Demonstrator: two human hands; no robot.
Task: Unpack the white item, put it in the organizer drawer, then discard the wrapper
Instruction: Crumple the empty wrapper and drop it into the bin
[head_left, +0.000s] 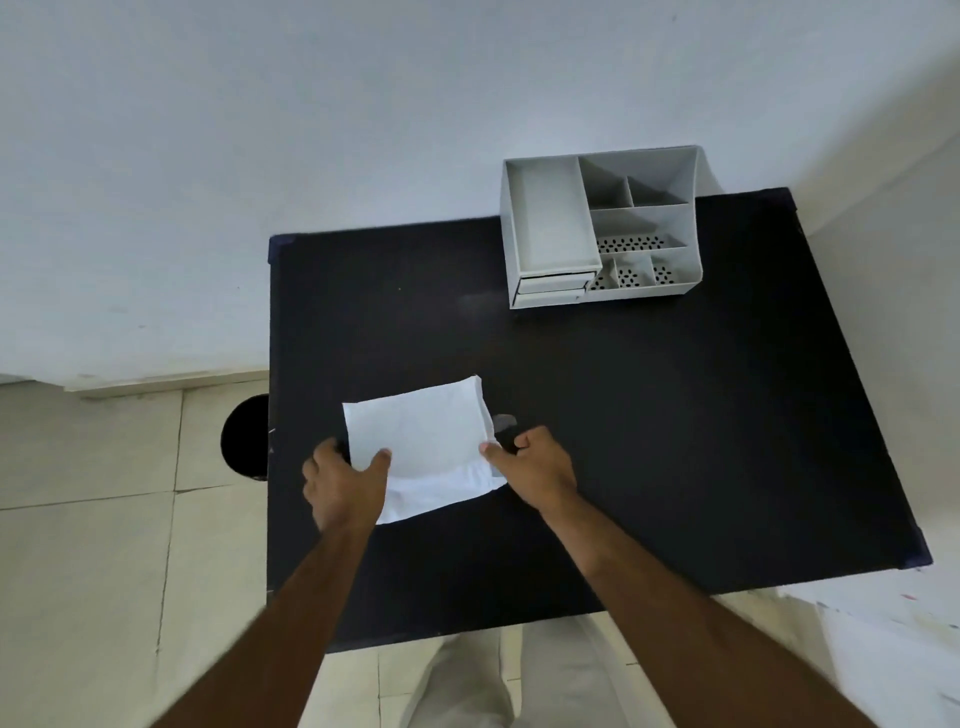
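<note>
A flat white wrapped packet (423, 441) lies on the black table (675, 415), near its front left. My left hand (345, 483) grips the packet's near left corner, thumb on top. My right hand (535, 465) pinches the packet's right edge with the thumb on top. A faint round shape shows through the wrapper. The grey desk organizer (597, 228) stands at the table's far right; its small drawer (551, 285) at the front left corner is shut.
A round black bin (244, 436) sits on the tiled floor just left of the table. A white wall runs behind the table. White sheets (893, 639) lie at the lower right. My legs show below the table's near edge.
</note>
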